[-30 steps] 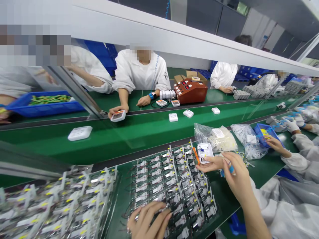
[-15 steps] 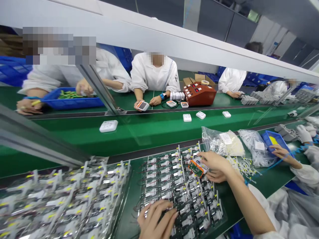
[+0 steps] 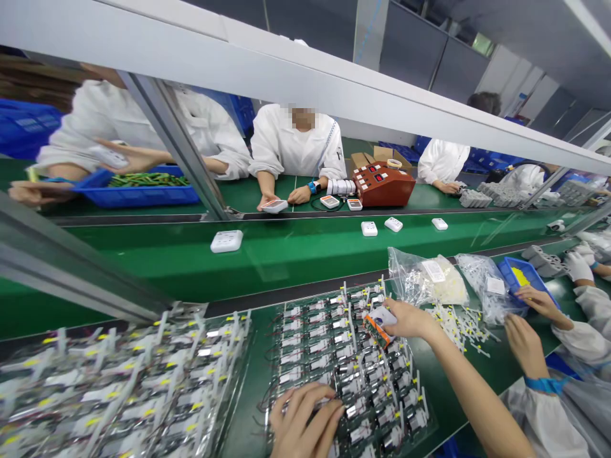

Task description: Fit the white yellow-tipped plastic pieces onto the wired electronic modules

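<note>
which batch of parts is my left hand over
The right batch, where your left hand covers some near parts and your right hand holds a device. No hand is over the left batch.

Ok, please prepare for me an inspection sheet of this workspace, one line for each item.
Surface: green bench, bearing many small parts in rows.
Job's things: white-and-orange device, held over the right-hand group of small parts.
Clutter: loose white pieces beside a plastic bag.
Hands: right hand grips the device; left hand over the parts, contact unclear.
Cables: thin wires along the parts' left edge.
Surroundings: co-worker in white, across the green belt.
</note>
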Action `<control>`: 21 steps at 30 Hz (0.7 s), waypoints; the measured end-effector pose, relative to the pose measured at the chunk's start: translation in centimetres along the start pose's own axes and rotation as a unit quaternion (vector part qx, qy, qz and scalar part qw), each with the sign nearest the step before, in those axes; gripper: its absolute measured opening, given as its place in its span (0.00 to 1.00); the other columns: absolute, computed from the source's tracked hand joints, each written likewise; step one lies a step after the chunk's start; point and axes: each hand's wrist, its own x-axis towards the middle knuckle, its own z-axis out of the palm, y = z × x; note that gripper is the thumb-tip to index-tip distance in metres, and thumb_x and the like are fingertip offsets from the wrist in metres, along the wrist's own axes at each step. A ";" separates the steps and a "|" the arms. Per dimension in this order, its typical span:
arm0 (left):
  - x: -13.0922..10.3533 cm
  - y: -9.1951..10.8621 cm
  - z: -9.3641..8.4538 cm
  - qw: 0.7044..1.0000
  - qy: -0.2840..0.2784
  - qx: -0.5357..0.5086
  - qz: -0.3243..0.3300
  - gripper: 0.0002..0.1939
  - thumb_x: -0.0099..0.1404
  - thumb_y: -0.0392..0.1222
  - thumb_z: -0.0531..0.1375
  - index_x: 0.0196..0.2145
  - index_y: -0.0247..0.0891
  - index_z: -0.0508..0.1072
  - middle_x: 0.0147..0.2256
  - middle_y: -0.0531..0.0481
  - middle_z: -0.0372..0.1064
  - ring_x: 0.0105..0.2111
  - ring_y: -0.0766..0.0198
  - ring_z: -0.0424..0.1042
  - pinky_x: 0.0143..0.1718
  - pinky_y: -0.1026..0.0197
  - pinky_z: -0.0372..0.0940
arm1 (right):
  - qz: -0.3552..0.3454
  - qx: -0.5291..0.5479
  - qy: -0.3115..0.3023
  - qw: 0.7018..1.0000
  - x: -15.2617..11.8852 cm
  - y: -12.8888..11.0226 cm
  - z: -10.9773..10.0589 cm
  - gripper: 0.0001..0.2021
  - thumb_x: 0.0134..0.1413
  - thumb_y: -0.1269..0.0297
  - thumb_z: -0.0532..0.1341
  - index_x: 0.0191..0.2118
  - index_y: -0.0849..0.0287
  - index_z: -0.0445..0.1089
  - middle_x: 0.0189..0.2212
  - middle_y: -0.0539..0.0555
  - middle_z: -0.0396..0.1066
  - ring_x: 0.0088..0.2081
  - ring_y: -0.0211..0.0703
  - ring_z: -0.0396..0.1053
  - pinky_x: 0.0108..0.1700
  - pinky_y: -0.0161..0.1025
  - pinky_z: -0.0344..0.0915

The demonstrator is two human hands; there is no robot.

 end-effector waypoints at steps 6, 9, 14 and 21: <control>1.7 1.3 1.4 0.994 -0.058 -0.048 -0.075 0.07 0.65 0.40 0.59 0.42 0.45 0.74 0.43 0.52 0.75 0.44 0.58 0.71 0.49 0.54 0.55 | -0.013 0.143 0.053 0.988 0.5 1.4 1.6 0.18 0.43 0.64 0.70 0.42 0.62 0.68 0.36 0.54 0.72 0.37 0.45 0.71 0.38 0.39 0.66; 2.6 1.7 2.4 0.989 -0.079 -0.072 -0.099 0.10 0.67 0.42 0.58 0.46 0.46 0.73 0.45 0.52 0.75 0.47 0.56 0.71 0.52 0.51 0.55 | -0.039 0.230 0.043 0.971 0.4 1.8 2.6 0.15 0.46 0.65 0.68 0.40 0.61 0.66 0.36 0.53 0.71 0.34 0.41 0.71 0.36 0.37 0.68; 3.0 1.9 3.5 0.979 -0.105 -0.104 -0.142 0.14 0.67 0.44 0.57 0.50 0.45 0.71 0.47 0.49 0.75 0.51 0.53 0.69 0.55 0.45 0.55 | -0.078 0.341 0.020 0.937 -1.0 1.4 3.7 0.15 0.57 0.52 0.59 0.42 0.55 0.58 0.34 0.49 0.69 0.29 0.38 0.71 0.28 0.37 0.71; 3.4 3.1 3.6 0.949 -0.072 -0.179 -0.248 0.19 0.67 0.45 0.58 0.54 0.41 0.66 0.52 0.41 0.69 0.53 0.50 0.66 0.53 0.45 0.61 | -0.161 0.415 0.116 0.888 -5.1 -1.8 3.5 0.09 0.65 0.54 0.55 0.44 0.52 0.58 0.37 0.50 0.68 0.36 0.39 0.71 0.36 0.35 0.71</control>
